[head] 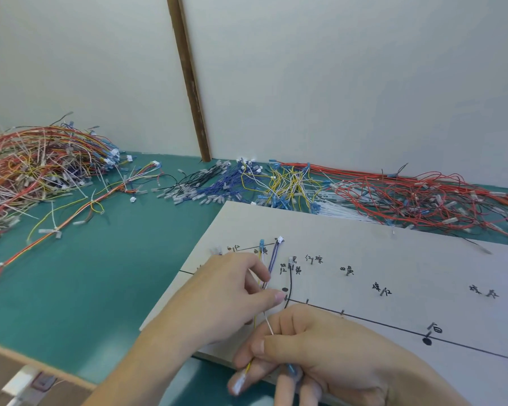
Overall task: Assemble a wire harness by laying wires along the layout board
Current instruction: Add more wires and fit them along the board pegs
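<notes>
The pale layout board [393, 253] lies on the green table, with black route lines, handwritten labels and small pegs. A black wire [290, 281] runs down from a clear connector near the board's upper left. Beside it, thin blue, purple and yellow wires [272, 259] lead up to a blue terminal and a white connector. My left hand [217, 300] pinches these thin wires between thumb and forefinger at the board's left part. My right hand [320, 353] grips the lower ends of a white and a yellow wire [269, 326], with terminals sticking out below its fingers.
Loose wires lie along the back of the table: a tangled red and yellow heap [38, 168] at left, black and blue bundles [214, 183] in the middle, yellow wires [288, 183] and a red pile [423, 197] at right. A finished harness [79, 212] lies on the green mat.
</notes>
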A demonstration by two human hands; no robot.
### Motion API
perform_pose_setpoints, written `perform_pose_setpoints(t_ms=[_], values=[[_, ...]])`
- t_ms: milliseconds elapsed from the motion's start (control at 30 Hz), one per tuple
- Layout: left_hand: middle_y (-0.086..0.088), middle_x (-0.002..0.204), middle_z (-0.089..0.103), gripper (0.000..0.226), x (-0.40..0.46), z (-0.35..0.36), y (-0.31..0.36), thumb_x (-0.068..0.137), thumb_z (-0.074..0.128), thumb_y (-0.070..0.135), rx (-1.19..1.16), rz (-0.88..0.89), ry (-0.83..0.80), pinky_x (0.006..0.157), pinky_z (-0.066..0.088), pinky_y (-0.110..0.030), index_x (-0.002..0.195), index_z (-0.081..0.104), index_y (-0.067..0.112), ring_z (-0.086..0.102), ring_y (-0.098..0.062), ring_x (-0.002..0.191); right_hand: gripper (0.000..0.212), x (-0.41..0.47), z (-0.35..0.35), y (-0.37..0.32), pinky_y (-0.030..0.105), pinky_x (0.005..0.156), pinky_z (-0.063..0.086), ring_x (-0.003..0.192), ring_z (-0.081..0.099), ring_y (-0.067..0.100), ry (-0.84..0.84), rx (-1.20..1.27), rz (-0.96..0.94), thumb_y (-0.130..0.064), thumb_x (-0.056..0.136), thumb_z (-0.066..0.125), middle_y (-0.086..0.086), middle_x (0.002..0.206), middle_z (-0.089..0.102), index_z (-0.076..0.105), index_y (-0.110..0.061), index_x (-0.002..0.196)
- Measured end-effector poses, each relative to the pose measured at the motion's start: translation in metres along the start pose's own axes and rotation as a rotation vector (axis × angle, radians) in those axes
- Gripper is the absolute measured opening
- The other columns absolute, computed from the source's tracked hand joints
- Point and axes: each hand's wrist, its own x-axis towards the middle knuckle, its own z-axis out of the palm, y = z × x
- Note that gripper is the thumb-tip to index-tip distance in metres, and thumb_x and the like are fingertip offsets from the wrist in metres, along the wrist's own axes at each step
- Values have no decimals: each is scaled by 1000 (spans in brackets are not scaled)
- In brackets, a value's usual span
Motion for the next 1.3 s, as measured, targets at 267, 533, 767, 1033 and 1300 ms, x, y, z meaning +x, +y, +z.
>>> perform_pose_setpoints(t_ms=[267, 533, 767, 1033, 1300], values=[[10, 80, 73, 14, -2, 10, -10, 82, 81, 22, -209, -64, 74, 52, 50, -20, 92, 74, 29, 68, -10, 55, 38, -6, 1, -5, 14, 43, 50, 57, 64, 6, 12, -31, 15, -47, 102, 55, 10, 115, 77, 70, -12, 108], [7, 71, 70, 19, -1, -1, -10, 90, 74, 5, -242, -59, -61, 48, 47, -21, 99, 77, 22, 61, -12, 45, 54, -9, -2, -6, 17, 39, 48, 46, 63, 9, 79, -91, -6, -52, 100, 57, 16, 104, 78, 69, 0, 106], [8, 76, 77, 19, 8, -11, -14, 83, 78, 7, -40, 12, -53, 45, 40, -10, 86, 75, 25, 69, -8, 56, 39, -11, -10, -5, 19, 38, 48, 43, 63, 13, 98, -18, -62, -39, 97, 67, 24, 99, 77, 70, -1, 98], [22, 75, 75, 18, 8, -13, -14, 82, 80, 19, 93, 62, -26, 63, 51, -20, 90, 73, 33, 62, 6, 61, 14, -18, -17, -7, 17, 35, 41, 37, 53, 9, 87, -95, -104, -14, 89, 72, 17, 85, 76, 75, -1, 92], [18, 98, 57, 34, -9, 5, -17, 104, 52, 26, 401, 271, 115, 80, 45, -26, 120, 69, 51, 56, -3, 95, 23, -26, -31, -13, 16, 35, 17, 33, 33, 7, 167, -151, -85, -7, 97, 54, 1, 60, 49, 76, -8, 98]])
